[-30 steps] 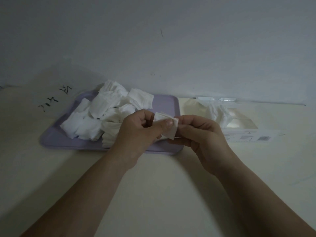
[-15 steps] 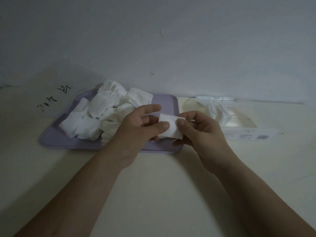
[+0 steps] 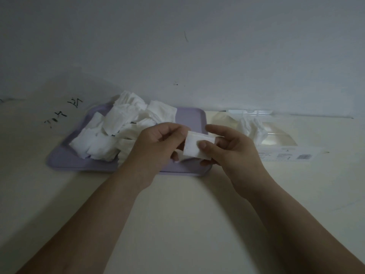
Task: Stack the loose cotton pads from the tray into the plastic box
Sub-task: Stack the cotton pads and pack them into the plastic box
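**Q:** Pale tabletop [image 3: 177, 214] against a plain wall [image 3: 217, 56], dim light. Where was everything?

**R:** The lilac tray [image 3: 193, 115] sat at the far edge, left of middle, with a heap of cotton pads [image 3: 118, 123] in it. The clear plastic box [image 3: 276, 135] lay just beside it, further right along that edge, with a few pads inside [image 3: 250, 127].

**Q:** And the hands?

**R:** The right hand [image 3: 233, 153] pinched one pad [image 3: 194, 147], thumb on its face, over the tray's near right corner. The left hand [image 3: 156, 147] was curled at that pad's left edge; I couldn't tell whether it gripped.

**Q:** What could have gone wrong?

**R:** Soft as it looked, the pad might have folded or split into layers if both hands tugged it. A slack pinch could have dropped it short of the box. A wrist brushing the heap could have pushed pads over the tray's low rim.

**Q:** Room to move?

**R:** Plenty between the tray and the near edge. The way right to the box looked open, but the wall shut it in behind, so coming down from above seemed safest.
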`<state>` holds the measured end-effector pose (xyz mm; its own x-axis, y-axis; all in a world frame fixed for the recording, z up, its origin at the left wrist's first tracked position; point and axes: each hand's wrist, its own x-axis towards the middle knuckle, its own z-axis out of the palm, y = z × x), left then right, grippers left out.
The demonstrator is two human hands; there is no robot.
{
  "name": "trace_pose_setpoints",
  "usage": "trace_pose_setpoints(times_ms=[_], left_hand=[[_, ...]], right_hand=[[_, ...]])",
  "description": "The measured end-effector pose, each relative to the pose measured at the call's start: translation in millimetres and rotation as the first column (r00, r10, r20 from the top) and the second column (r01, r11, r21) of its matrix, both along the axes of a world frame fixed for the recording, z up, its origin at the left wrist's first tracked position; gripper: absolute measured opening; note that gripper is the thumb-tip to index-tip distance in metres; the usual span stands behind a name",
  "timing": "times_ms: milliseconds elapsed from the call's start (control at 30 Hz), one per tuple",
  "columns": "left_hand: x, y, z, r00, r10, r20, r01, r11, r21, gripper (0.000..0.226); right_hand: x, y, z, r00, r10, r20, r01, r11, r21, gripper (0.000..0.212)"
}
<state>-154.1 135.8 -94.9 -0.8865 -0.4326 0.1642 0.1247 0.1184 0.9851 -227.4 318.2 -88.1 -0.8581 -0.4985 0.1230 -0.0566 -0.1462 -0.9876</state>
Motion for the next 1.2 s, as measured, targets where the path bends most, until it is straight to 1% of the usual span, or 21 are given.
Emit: trace_pose_setpoints(times_ms=[33,100,167,233,267,300,367,467,533,600,667,767,833,867,900,933,967,1033,1067,1100,1200], left_hand=[[-1,-4,-1,0.998,0.063,-0.006,-0.063,0.992,-0.105,0.01],[-3,-11,-4,0.986,0.168,0.018,-0.151,0.921,-0.359,0.013],[-5,-11,-7,0.974,0.191,0.119,-0.104,0.853,-0.512,0.01],[-8,-10,-10,0.964,0.191,0.185,-0.015,0.736,-0.677,0.027],[-9,-8,-11,0.96,0.185,0.208,0.028,0.679,-0.734,0.033],[-10,-8,-10,0.958,0.178,0.227,0.058,0.653,-0.755,0.036],[-10,-7,-8,0.952,0.181,0.248,0.069,0.662,-0.747,0.03],[-8,-5,-7,0.948,0.175,0.266,0.055,0.733,-0.678,0.029],[-7,-5,-7,0.951,0.144,0.272,0.05,0.799,-0.6,0.024],[-6,-7,-7,0.963,0.116,0.244,0.023,0.863,-0.504,0.018],[-3,-8,-7,0.975,0.104,0.194,-0.001,0.883,-0.47,0.009],[0,-8,-9,0.982,0.109,0.152,-0.017,0.861,-0.509,0.011],[-1,-8,-9,0.985,0.132,0.11,-0.062,0.869,-0.491,0.012],[-1,-8,-8,0.985,0.16,0.063,-0.106,0.852,-0.513,0.012],[0,-8,-6,0.984,0.175,0.008,-0.14,0.813,-0.565,0.011],[1,-9,-5,0.988,0.154,-0.031,-0.139,0.764,-0.629,0.012],[3,-9,-4,0.994,0.099,-0.034,-0.096,0.732,-0.674,0.012],[5,-5,-5,0.996,-0.012,0.083,0.066,0.728,-0.683,0.011],[4,-4,-7,0.99,-0.04,0.138,0.124,0.725,-0.678,0.011],[2,-3,-8,0.984,-0.046,0.172,0.152,0.722,-0.675,0.013],[-1,-3,-5,0.969,0.01,0.246,0.161,0.729,-0.666,0.019]], right_hand=[[-1,1,-1,0.999,-0.053,-0.01,0.053,0.998,0.017,0.042],[-6,2,-4,0.987,-0.161,-0.024,0.162,0.986,0.044,0.037],[-9,3,-5,0.972,-0.232,-0.032,0.234,0.97,0.064,0.034],[-10,4,-6,0.962,-0.272,-0.038,0.274,0.959,0.075,0.031],[-11,4,-6,0.959,-0.28,-0.037,0.283,0.956,0.082,0.03],[-12,5,-7,0.958,-0.284,-0.033,0.286,0.954,0.094,0.029],[-13,5,-9,0.959,-0.281,-0.033,0.283,0.952,0.121,0.026],[-15,5,-11,0.96,-0.276,-0.036,0.279,0.95,0.143,0.023],[-15,5,-10,0.962,-0.271,-0.025,0.272,0.952,0.143,0.025],[-14,6,-9,0.963,-0.268,-0.011,0.267,0.954,0.136,0.026],[-13,7,-8,0.964,-0.265,-0.004,0.263,0.957,0.126,0.024],[-12,7,-6,0.964,-0.266,-0.008,0.265,0.956,0.124,0.022],[-12,7,-7,0.96,-0.279,-0.026,0.28,0.95,0.137,0.023],[-13,7,-8,0.957,-0.288,-0.039,0.29,0.946,0.147,0.024],[-14,7,-8,0.954,-0.294,-0.05,0.298,0.941,0.159,0.025],[-15,7,-9,0.953,-0.298,-0.058,0.303,0.937,0.171,0.025],[-15,7,-9,0.953,-0.296,-0.063,0.303,0.936,0.181,0.026],[-15,6,-10,0.955,-0.29,-0.065,0.298,0.935,0.195,0.024],[-15,5,-10,0.955,-0.288,-0.068,0.296,0.934,0.2,0.023],[-15,5,-10,0.956,-0.285,-0.075,0.294,0.933,0.207,0.022],[-15,6,-10,0.955,-0.277,-0.11,0.296,0.926,0.234,0.021]])
